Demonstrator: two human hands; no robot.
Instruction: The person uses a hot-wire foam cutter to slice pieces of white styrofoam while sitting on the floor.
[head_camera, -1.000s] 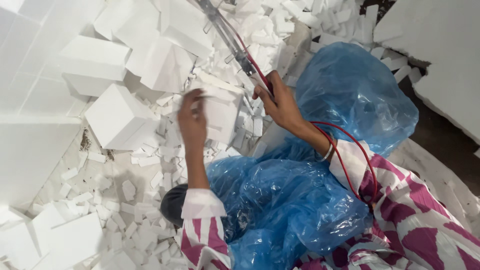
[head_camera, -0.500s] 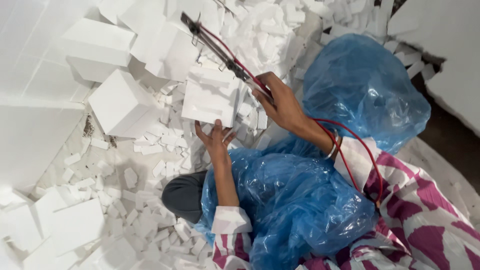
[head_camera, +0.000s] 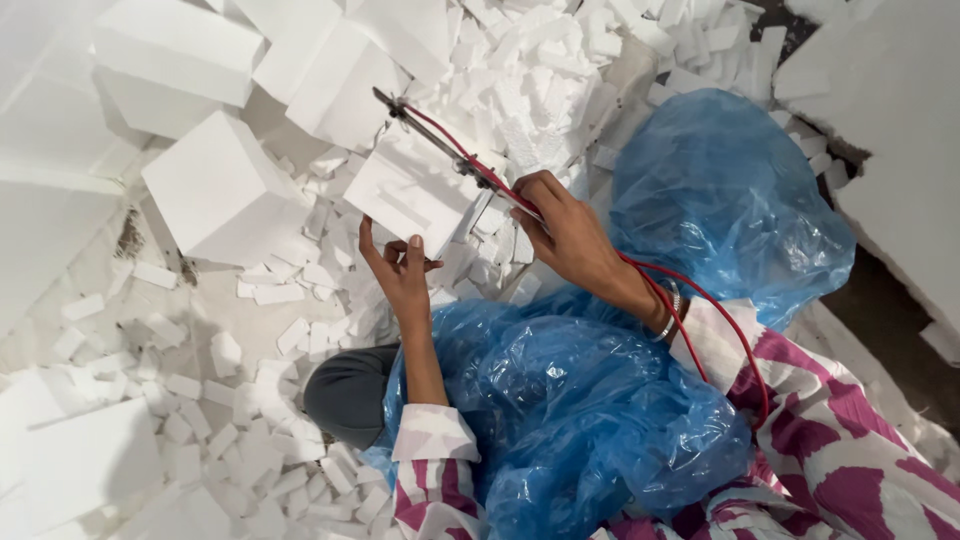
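Two hands: left hand (head_camera: 398, 268) spread under one foam block (head_camera: 412, 190), right hand (head_camera: 566, 235) gripping one wire cutter (head_camera: 455, 152).

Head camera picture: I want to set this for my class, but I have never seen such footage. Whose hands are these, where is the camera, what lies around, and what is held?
The camera sits on a person's head and looks down, so both hands are that person's own. The left hand steadies a white foam block from below. The right hand grips a thin metal-framed cutter, laid across the block's top; a red cable runs from it back along the arm. Blue plastic sheet covers the lap. All around lie foam scraps and bigger foam cubes. A dark grey rounded thing shows under the sheet; I cannot tell what it is.
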